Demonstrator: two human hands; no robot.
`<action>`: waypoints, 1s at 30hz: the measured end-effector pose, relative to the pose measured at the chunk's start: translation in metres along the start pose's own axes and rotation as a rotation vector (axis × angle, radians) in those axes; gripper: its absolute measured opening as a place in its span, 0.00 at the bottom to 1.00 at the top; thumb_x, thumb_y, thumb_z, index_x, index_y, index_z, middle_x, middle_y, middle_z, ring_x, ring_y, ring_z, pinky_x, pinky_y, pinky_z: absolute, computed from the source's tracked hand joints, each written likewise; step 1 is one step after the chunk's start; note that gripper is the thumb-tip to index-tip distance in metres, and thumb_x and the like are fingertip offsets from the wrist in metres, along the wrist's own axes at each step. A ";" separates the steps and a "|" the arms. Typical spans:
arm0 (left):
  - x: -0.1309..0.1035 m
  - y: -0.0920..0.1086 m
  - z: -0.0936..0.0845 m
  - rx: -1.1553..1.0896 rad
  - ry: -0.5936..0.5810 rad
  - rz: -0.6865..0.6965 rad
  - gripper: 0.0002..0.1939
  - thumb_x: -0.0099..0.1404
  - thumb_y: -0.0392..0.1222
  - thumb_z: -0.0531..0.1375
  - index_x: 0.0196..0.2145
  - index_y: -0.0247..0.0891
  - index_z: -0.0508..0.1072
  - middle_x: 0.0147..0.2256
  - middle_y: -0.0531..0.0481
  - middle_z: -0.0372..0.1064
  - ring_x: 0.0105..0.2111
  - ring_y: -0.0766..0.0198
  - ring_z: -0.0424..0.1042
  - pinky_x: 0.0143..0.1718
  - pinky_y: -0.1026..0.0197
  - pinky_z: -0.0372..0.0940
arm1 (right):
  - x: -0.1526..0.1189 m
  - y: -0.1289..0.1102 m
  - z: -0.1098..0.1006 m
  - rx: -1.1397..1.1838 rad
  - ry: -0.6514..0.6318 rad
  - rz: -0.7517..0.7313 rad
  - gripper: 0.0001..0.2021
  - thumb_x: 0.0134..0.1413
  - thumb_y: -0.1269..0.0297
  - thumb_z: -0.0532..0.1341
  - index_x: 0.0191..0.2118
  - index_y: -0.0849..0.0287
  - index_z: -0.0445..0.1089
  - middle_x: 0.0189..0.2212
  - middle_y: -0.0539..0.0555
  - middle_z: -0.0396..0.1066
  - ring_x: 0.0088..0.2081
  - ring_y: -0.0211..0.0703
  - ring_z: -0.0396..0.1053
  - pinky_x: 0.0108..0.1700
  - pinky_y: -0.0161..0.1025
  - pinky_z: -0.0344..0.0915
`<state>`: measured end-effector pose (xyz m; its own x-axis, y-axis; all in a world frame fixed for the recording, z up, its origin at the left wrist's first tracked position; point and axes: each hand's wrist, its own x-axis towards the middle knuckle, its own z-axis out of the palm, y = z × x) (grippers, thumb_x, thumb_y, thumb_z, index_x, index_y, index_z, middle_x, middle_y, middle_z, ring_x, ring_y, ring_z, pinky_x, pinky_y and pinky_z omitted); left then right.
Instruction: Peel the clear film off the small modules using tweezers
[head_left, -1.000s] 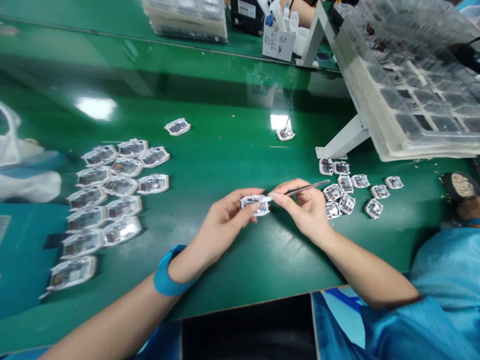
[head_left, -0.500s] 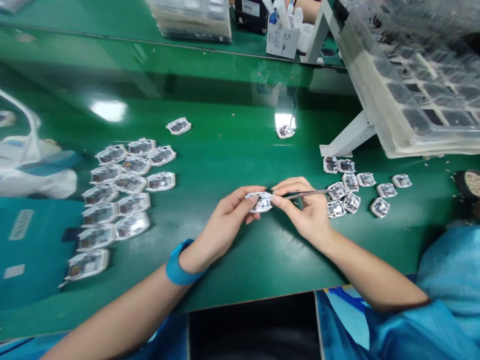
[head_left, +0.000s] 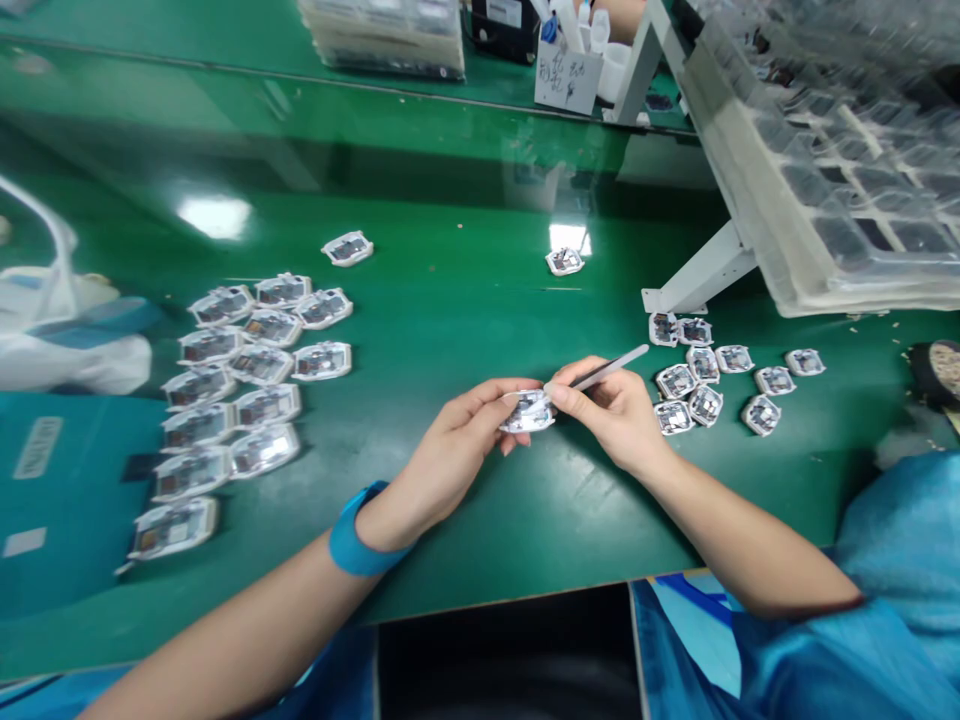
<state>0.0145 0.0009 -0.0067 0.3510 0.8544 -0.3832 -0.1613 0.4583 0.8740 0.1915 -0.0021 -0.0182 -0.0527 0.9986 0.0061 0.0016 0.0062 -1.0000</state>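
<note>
- Two bare hands of mine meet over the green surface (head_left: 480, 540), near its front edge, with one open white-rimmed electronic housing (head_left: 528, 412) between them.
- My left hand (head_left: 459, 440) has its grip closed on the left end of that housing, thumb laid over the top and fingers curled behind and below; the open face, showing small dark and silvery parts, is turned up.
- My right hand (head_left: 615, 412) has its grip pinched shut on slim metal tweezers (head_left: 611, 367), their back end sticking up and out to the right. My fingertips are at the right end of the housing; I cannot tell exactly where the tweezer tips touch.
- A blue wristband (head_left: 360, 545) circles my left wrist.
- Thirteen similar housings (head_left: 260, 364) lie close together on the left, many of them touching, beside a teal cover (head_left: 67, 500) with pale labels.
- Ten more housings (head_left: 703, 364) sit in a looser group on the right, near the foot of a white metal bracket (head_left: 701, 270).
- Two single housings lie well apart farther back, one left (head_left: 347, 248) and one right (head_left: 565, 261).
- Clear compartment trays (head_left: 862, 200) slope at the upper right, and a handwritten-on white box (head_left: 568, 80) holding bottles stands at the back.
</note>
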 end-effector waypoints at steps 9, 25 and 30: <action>0.000 -0.005 -0.001 0.187 0.012 0.127 0.12 0.65 0.41 0.60 0.45 0.36 0.76 0.35 0.48 0.73 0.30 0.64 0.68 0.31 0.61 0.63 | -0.002 -0.001 0.001 -0.068 0.095 -0.035 0.09 0.52 0.56 0.69 0.32 0.55 0.75 0.30 0.50 0.77 0.33 0.40 0.74 0.40 0.40 0.69; -0.001 0.001 -0.005 0.313 -0.075 0.153 0.15 0.65 0.41 0.59 0.48 0.36 0.74 0.32 0.49 0.75 0.29 0.64 0.70 0.32 0.61 0.66 | 0.001 0.001 0.002 0.097 0.069 -0.031 0.12 0.48 0.54 0.72 0.30 0.55 0.73 0.27 0.49 0.75 0.29 0.39 0.72 0.34 0.39 0.70; -0.002 0.003 -0.009 0.360 -0.110 0.161 0.16 0.65 0.41 0.58 0.50 0.35 0.73 0.31 0.49 0.74 0.28 0.64 0.68 0.32 0.61 0.65 | 0.002 -0.001 0.002 0.104 0.048 -0.036 0.13 0.47 0.53 0.72 0.30 0.56 0.73 0.28 0.49 0.75 0.30 0.39 0.72 0.34 0.39 0.71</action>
<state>0.0053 0.0032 -0.0056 0.4477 0.8678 -0.2156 0.1037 0.1891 0.9765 0.1889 -0.0005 -0.0173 -0.0034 0.9992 0.0395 -0.1033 0.0389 -0.9939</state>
